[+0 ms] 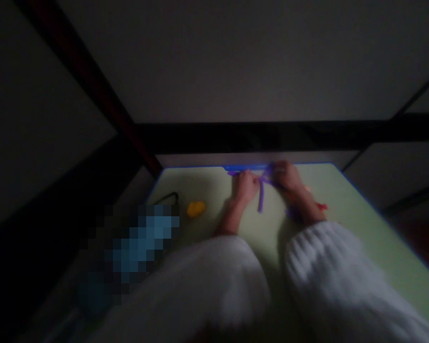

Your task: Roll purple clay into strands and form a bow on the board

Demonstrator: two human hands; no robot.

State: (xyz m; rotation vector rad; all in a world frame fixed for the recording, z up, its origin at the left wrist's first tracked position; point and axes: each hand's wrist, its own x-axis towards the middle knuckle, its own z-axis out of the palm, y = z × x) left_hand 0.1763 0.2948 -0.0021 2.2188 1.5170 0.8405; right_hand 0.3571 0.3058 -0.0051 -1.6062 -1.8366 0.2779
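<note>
A long, thin purple strip [260, 196] is at my hands near the table's far edge; its exact kind cannot be made out in the dim light. My left hand [247, 185] is closed around it, with one end sticking out to the left and a length hanging down toward me between the hands. My right hand [285, 175] is closed on another part of the strip, a little farther right and smeared by motion. Red [322, 206] and purple pieces lie by my right forearm, partly covered by it.
A pale green table [207, 190] with a blue rim carries a small yellow lump-like thing [196, 208] left of my left hand. A blurred-out blue patch [143, 240] and a dark loop [169, 196] are at the left edge. A wall [257, 71] rises behind the table.
</note>
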